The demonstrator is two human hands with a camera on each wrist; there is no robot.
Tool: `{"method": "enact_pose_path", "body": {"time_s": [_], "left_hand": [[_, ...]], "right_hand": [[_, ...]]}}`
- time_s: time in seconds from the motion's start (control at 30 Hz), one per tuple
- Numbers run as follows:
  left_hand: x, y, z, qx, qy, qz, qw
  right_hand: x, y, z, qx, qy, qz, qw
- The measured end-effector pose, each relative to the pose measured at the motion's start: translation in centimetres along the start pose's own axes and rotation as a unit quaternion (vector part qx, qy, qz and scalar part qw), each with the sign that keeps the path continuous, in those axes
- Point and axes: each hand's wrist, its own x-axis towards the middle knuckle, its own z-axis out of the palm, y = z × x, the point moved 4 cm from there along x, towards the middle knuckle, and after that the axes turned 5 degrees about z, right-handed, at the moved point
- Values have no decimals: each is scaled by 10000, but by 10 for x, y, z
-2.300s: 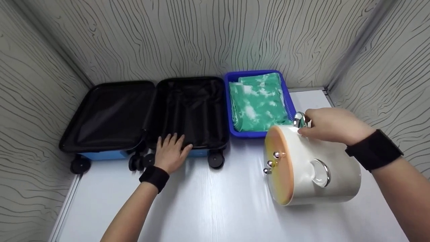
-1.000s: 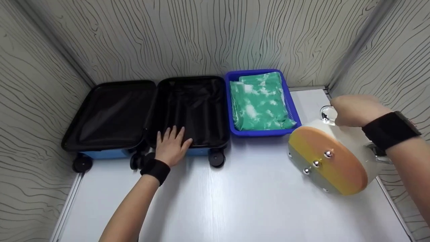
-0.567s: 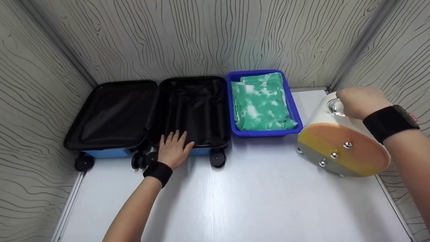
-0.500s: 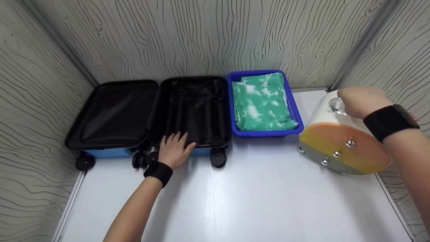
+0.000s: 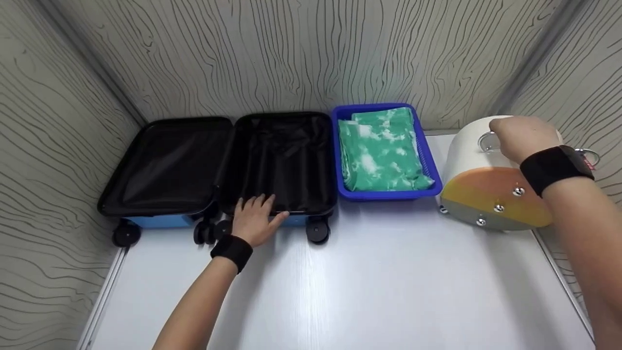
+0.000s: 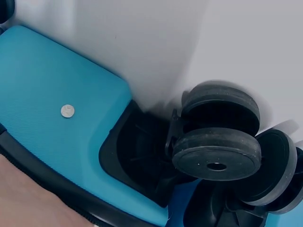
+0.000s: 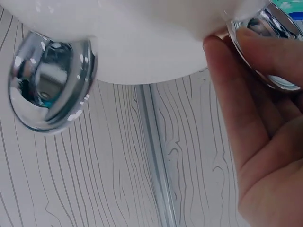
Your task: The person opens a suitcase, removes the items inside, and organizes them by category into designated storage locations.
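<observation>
My left hand (image 5: 253, 221) lies with spread, straight fingers over the near rim of an open suitcase (image 5: 167, 165), black inside and blue outside. In the left wrist view only part of that hand shows, beside the blue shell (image 6: 71, 80) and black wheels (image 6: 218, 156). On the right, my right hand (image 5: 527, 137) grips a chrome ring handle (image 7: 236, 52) of a cream oval case (image 5: 469, 146). The case's flat end has orange, yellow and grey bands with several chrome balls. A second chrome handle (image 7: 52, 85) is loose of my hand. Whether the case touches the table cannot be told.
Between suitcase and case stands a blue plastic basket (image 5: 388, 195) holding folded green-and-white cloth (image 5: 384, 150). Wood-patterned walls (image 5: 272, 53) close off the back and both sides of the white table (image 5: 369, 282).
My right hand has carried the cream case right and back toward the far right corner, turning its banded end toward me. My left hand has stayed on the suitcase rim.
</observation>
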Motion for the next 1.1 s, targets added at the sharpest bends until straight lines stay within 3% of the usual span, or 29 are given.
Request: {"method": "enact_pose_path", "body": {"time_s": [0.33,0.6,0.77,0.9,1.1], "left_hand": [[-1,-1,2,41,134,2,9999],[0,2,3,98,36,-101,9999],[5,7,4,104,30,-69,9999],[11,10,2,137,-219,-38,9997],[27,9,-12,308,-638,-109,9974]], "right_hand": [[15,3,11,63,494,65,9987],[29,5,19,453,939,347,9939],[36,10,24,585,942,635,9918],[38,10,30,635,798,826,9914],[49,-18,35,177,556,497,9971]]}}
